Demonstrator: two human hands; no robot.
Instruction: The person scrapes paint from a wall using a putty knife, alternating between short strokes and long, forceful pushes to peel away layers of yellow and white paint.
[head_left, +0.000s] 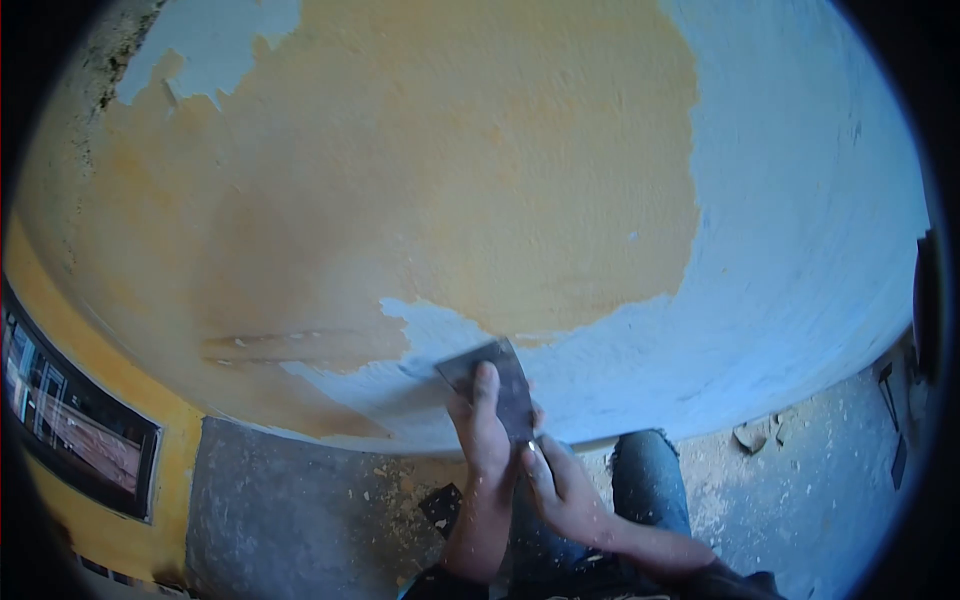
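Note:
A flat dark scraper blade (508, 388) is held up against the wall, its far edge near the boundary between yellow paint and a pale patch. My left hand (485, 425) is closed on the blade, the thumb lying flat along its face. Just to the right and lower, my right hand (565, 488) is closed around the scraper's lower end, where the handle is mostly hidden by the fingers. The wall (540, 180) has yellow paint with ragged edges beside bare whitish areas.
Paint flakes lie on the grey floor (280, 500) below the wall. A dark flat piece (440, 508) is beside my left forearm. My jeans-clad knee (648, 475) is close to the wall. A framed window (75, 420) is at left; a long dark tool (892, 425) at right.

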